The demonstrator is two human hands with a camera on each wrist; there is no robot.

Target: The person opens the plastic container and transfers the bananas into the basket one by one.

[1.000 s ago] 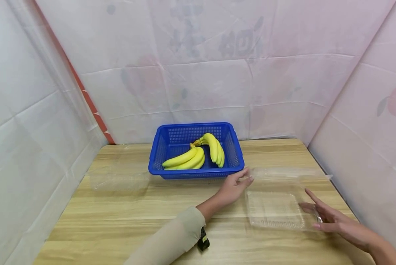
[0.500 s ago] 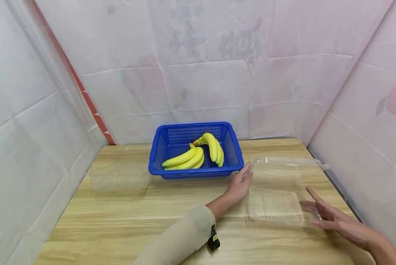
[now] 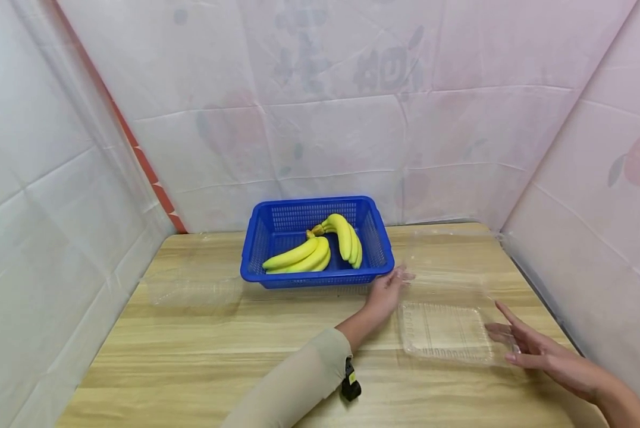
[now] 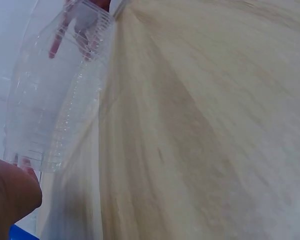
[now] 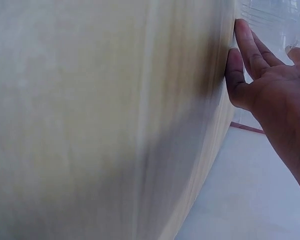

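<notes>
A clear plastic clamshell box (image 3: 445, 330) lies on the table at the right, its see-through lid (image 3: 448, 252) swung back toward the rear wall. At the box's left rear corner my left hand (image 3: 384, 295) touches the plastic with its fingers. On the right side my right hand (image 3: 534, 348) rests against the box wall, fingers mostly straight. The left wrist view shows the box (image 4: 55, 95) upright beside the left thumb (image 4: 15, 192), with fingers seen through the plastic. In the right wrist view the right hand (image 5: 275, 85) has its fingers extended near the clear plastic.
A blue plastic basket (image 3: 250, 249) stands at the back middle, holding two bunches of bananas (image 3: 301, 257). Another clear plastic box (image 3: 191, 288) sits on the wooden table (image 3: 218, 356) at the left. White sheets (image 3: 325, 137) wall in the back and sides.
The clamshell box's lid has swung back, away from me. My left hand has moved slightly to the right along the box's edge; the right hand has stayed nearly still.
</notes>
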